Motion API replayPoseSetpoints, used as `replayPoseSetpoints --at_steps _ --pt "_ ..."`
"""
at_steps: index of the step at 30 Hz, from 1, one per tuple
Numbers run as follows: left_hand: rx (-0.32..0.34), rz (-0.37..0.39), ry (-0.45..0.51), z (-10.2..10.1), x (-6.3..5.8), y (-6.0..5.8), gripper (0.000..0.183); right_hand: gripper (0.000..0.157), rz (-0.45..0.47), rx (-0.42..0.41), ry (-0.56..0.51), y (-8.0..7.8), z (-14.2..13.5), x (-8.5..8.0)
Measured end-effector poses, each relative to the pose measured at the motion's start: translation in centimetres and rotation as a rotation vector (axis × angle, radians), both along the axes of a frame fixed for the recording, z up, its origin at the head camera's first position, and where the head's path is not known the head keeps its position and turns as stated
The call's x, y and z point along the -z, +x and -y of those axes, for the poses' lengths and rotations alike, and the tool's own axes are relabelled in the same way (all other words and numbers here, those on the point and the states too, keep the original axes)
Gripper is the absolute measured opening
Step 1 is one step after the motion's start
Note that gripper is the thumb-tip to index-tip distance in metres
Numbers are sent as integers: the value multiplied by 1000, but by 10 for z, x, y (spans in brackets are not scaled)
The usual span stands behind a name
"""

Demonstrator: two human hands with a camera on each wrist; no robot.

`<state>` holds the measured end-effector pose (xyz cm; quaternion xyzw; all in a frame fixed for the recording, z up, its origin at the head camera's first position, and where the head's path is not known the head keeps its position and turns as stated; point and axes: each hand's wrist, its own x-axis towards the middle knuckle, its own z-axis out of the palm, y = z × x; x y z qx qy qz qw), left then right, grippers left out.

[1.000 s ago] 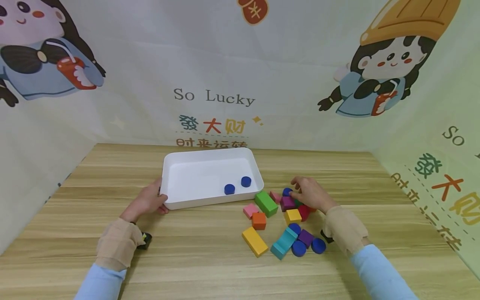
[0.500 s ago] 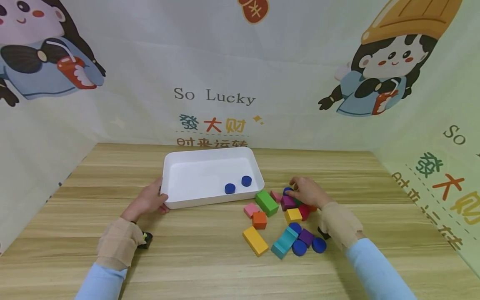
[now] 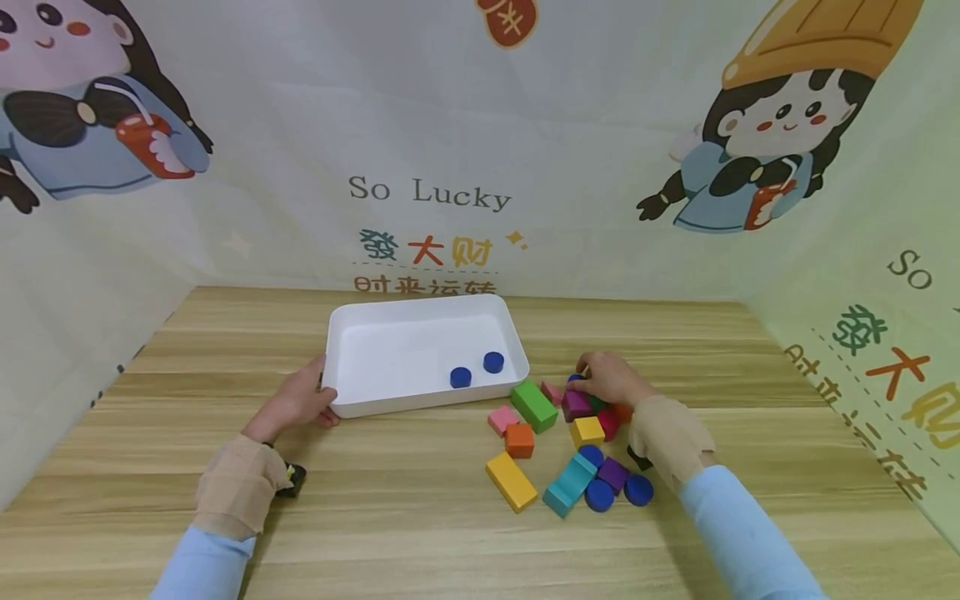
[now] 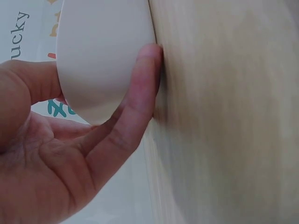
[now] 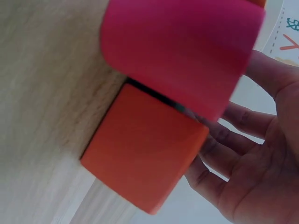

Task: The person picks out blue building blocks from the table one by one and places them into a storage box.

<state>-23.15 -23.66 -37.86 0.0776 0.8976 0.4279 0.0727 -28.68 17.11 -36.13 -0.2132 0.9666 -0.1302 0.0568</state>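
My left hand (image 3: 300,397) grips the near left corner of a white tray (image 3: 420,402). In the left wrist view its thumb is at the rim and its fingers curl along the tray's outer wall (image 4: 103,51). Two blue round blocks lie inside the tray; one is this blue block (image 3: 461,377). My right hand (image 3: 613,379) reaches over the far side of a block pile, thumb and fingers curled about another blue round block (image 3: 576,378), mostly covered. In the right wrist view, a red block (image 5: 182,51) and an orange block (image 5: 145,147) hide the fingertips.
Close to the right hand lie a purple block (image 3: 577,405) and a yellow block (image 3: 587,432). A green block (image 3: 535,406) stands by the tray's near right corner. Nearer me are a long yellow block (image 3: 512,482), a teal block (image 3: 570,485) and several blue round blocks.
My right hand has shifted slightly left, its fingers closing about the blue round block, which shows less now. The left hand and the tray have stayed put.
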Motion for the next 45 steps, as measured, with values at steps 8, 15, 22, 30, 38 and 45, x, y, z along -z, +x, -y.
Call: replayPoseSetpoints --at_steps 8,15,22,30,38,45 --pt "-2 -2 0 1 0 -1 41 32 27 19 27 -8 4 3" --pt "-5 2 -8 1 0 -1 42 45 -76 -37 21 -120 -48 135" --pt "-7 0 1 0 0 1 41 54 -93 -17 92 -223 -91 256" --pt "-8 -5 -5 -1 0 0 41 55 -66 -30 104 -197 -79 227" --pt "-7 -1 -5 -1 0 1 42 43 -1 -36 83 -78 -25 89" --pt "-5 -2 -6 0 0 1 42 33 46 23 73 -17 7 15"
